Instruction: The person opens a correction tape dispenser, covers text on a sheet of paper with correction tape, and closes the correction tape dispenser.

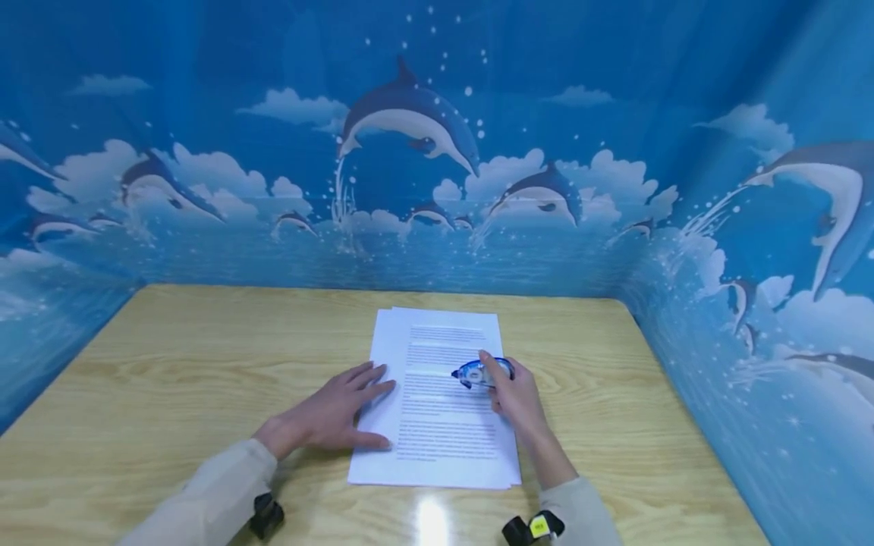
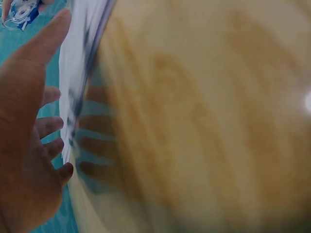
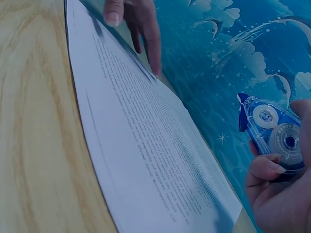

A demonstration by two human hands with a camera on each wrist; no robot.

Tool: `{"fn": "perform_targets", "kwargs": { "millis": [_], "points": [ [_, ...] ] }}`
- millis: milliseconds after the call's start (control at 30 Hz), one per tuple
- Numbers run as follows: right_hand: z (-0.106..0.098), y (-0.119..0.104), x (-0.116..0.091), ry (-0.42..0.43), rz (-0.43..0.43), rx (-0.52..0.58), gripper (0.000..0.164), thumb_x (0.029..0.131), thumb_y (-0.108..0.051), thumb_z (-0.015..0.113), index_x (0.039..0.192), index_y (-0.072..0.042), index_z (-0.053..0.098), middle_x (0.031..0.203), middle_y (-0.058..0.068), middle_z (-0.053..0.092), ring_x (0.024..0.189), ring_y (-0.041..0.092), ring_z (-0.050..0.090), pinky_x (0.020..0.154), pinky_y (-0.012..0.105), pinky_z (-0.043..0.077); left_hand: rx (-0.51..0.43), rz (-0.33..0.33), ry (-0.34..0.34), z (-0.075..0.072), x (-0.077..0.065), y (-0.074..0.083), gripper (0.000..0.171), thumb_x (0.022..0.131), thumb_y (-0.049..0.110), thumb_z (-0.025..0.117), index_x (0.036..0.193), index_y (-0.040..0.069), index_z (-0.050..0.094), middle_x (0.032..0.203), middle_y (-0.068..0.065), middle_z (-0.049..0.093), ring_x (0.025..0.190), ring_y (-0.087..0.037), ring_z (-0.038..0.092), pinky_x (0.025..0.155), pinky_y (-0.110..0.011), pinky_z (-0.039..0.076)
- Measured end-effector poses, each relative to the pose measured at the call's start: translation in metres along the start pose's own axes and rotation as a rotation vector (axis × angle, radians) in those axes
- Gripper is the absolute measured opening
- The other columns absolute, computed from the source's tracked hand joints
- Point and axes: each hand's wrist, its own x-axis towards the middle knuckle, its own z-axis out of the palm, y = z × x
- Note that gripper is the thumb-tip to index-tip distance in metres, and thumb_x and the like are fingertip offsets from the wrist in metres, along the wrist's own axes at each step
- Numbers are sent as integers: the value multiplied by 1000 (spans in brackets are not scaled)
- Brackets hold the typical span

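A small stack of printed paper sheets (image 1: 447, 455) lies on the wooden table, its edges slightly out of line. My left hand (image 1: 344, 409) rests on the left margin of the stack, fingers spread and fairly straight. Above the right half of the page, my right hand (image 1: 515, 390) holds a blue, see-through correction tape dispenser (image 1: 471, 373), its tip pointing left. In the right wrist view the thumb and curled fingers grip the correction tape (image 3: 272, 128), and two white reels show inside it. It appears held above the sheet there, apart from the paper.
The wooden table (image 1: 205, 341) spreads out on both sides of the paper. Behind it and along its sides hangs a blue curtain (image 1: 287, 250) printed with dolphins and clouds. Black devices are strapped on both wrists, the left one (image 1: 266, 516) near the table's front.
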Motion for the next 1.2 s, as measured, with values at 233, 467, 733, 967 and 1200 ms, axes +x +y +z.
{"fn": "perform_targets", "kwargs": {
  "millis": [233,467,733,967,1200],
  "points": [
    [0,2,-1,23,-6,25,51,82,-52,70,96,-5,54,62,-3,44,47,8,34,42,18,27,-20,17,-39,8,-5,0,91,80,73,53,151,20,31,157,-11,17,142,-33,12,112,-54,13],
    [-1,4,-4,78,-21,206,40,84,-39,72,93,-6,52,65,-4,45,49,6,36,41,16,29,-45,74,-72,15,-5,0,86,87,65,51,152,13,27,157,-18,9,143,-38,2,112,-56,3],
    [12,8,-13,40,18,234,44,89,-43,64,102,-3,55,68,2,61,49,7,51,37,16,32,-60,50,-85,17,-6,0,87,88,67,48,153,15,24,158,-16,5,143,-35,-2,112,-56,-1],
    [33,20,-23,43,-41,131,44,82,-42,74,99,-6,54,65,7,66,46,13,56,34,20,35,-32,40,-92,19,-4,0,87,88,69,45,153,17,21,159,-14,3,143,-33,-4,112,-54,-3],
    [56,33,-28,-20,-105,-27,43,80,-33,78,94,-6,47,67,7,60,52,13,54,43,22,44,-35,41,-71,20,-7,-3,88,87,70,45,153,16,23,158,-15,5,143,-35,-1,112,-56,0]
  ]
}}
